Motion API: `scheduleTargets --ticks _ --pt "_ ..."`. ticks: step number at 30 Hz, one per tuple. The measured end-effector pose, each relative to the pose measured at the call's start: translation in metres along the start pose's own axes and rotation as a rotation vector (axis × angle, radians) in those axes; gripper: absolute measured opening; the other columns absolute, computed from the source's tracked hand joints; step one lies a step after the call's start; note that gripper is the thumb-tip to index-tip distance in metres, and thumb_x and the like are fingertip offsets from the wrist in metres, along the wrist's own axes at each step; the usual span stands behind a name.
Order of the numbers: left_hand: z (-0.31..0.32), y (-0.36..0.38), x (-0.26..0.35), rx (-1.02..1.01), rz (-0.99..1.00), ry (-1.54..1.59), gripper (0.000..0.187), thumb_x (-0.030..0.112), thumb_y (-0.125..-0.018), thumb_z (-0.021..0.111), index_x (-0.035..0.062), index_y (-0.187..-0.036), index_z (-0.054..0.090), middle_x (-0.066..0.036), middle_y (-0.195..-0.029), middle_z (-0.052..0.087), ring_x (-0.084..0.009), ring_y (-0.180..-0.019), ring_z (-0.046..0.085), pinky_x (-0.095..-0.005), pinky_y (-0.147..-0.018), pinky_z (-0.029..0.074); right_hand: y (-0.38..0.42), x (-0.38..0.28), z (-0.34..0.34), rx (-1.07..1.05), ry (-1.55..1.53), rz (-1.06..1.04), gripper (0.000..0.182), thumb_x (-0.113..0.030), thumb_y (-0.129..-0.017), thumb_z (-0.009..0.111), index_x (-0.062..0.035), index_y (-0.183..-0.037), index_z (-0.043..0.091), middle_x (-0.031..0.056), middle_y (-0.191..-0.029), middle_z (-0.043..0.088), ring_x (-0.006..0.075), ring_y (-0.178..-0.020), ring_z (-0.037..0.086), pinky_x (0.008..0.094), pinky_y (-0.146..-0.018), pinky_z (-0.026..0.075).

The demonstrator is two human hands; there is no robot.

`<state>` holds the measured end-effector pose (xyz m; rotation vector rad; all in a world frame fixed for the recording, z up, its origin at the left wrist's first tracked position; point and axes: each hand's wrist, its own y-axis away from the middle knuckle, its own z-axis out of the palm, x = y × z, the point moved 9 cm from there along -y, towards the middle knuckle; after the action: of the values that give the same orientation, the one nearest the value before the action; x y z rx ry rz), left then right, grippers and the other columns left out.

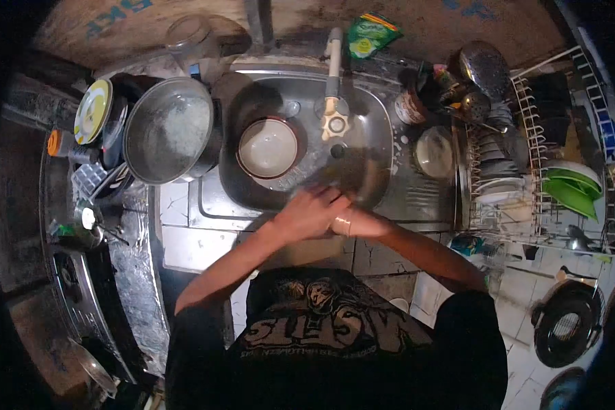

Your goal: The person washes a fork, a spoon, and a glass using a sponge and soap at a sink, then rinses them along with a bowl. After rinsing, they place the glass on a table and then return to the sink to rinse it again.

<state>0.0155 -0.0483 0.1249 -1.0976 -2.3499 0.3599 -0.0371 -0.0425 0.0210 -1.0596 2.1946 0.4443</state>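
Note:
My left hand [309, 213] and my right hand [346, 220] are pressed together over the front edge of the steel sink [232, 195]. Bent fingers of the left one lie across the right, and both are slightly blurred. The fingers of the right hand are mostly hidden, and whether anything is between the palms cannot be made out. Inside the basin, beyond my left hand, sits a white bowl [268, 147] with a brown rim. A pale tap handle [335, 125] on a grey pipe [333, 61] stands over the basin, close to the drain hole [337, 152].
Left of the sink is a large metal pot [169, 130], with a yellow plate [93, 113] beyond it. A stove [82, 301] stands lower left. On the right are a round container [434, 152], a wire dish rack [519, 123] and green bowls [570, 191]. A green packet [372, 35] lies behind the tap.

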Motion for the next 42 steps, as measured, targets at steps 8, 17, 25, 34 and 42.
scheduleTargets --ticks 8,17,25,34,42 --pt "-0.005 -0.019 0.004 0.114 0.090 -0.040 0.049 0.016 -0.066 0.062 0.0138 -0.113 0.053 -0.007 -0.099 0.054 -0.0247 -0.098 0.055 -0.0406 -0.083 0.047 0.011 0.015 -0.020 -0.176 -0.121 0.245 0.023 -0.013 -0.090 0.047 -0.0067 -0.112 0.051 0.0110 -0.110 0.053 0.0219 -0.102 0.053 0.0385 -0.092 0.040" --pt "-0.004 -0.031 -0.023 -0.351 -0.003 0.268 0.076 0.016 -0.052 0.078 0.0113 -0.119 0.043 -0.011 -0.107 0.055 -0.0345 -0.100 0.057 -0.0451 -0.078 0.050 -0.012 -0.050 -0.084 -0.213 -0.018 0.236 0.026 -0.014 -0.089 0.047 -0.0068 -0.114 0.052 0.0133 -0.112 0.053 0.0248 -0.107 0.053 0.0340 -0.089 0.042" --pt "-0.011 -0.033 -0.015 -0.219 0.003 0.116 0.071 0.017 -0.054 0.077 0.0085 -0.118 0.047 -0.012 -0.106 0.056 -0.0323 -0.096 0.059 -0.0442 -0.077 0.050 -0.045 -0.011 -0.021 -0.598 0.501 0.053 0.031 -0.011 -0.085 0.049 -0.0074 -0.115 0.052 0.0124 -0.114 0.054 0.0243 -0.106 0.053 0.0360 -0.089 0.042" --pt "-0.015 -0.035 -0.040 -0.304 0.020 0.346 0.070 0.020 -0.055 0.076 0.0042 -0.117 0.048 -0.015 -0.103 0.060 -0.0304 -0.092 0.061 -0.0396 -0.078 0.049 -0.023 -0.030 -0.075 -0.164 -0.331 0.364 0.026 -0.014 -0.090 0.054 -0.0063 -0.115 0.053 0.0081 -0.113 0.058 0.0207 -0.108 0.055 0.0381 -0.089 0.045" --pt "0.062 -0.016 -0.006 -1.113 -0.036 1.026 0.073 0.028 -0.053 0.079 -0.0029 -0.113 0.050 -0.020 -0.093 0.064 -0.0311 -0.085 0.063 -0.0382 -0.074 0.048 0.002 -0.025 -0.026 -0.361 -0.341 -0.012 0.026 -0.014 -0.087 0.055 -0.0071 -0.112 0.055 0.0072 -0.118 0.055 0.0240 -0.107 0.054 0.0345 -0.090 0.043"
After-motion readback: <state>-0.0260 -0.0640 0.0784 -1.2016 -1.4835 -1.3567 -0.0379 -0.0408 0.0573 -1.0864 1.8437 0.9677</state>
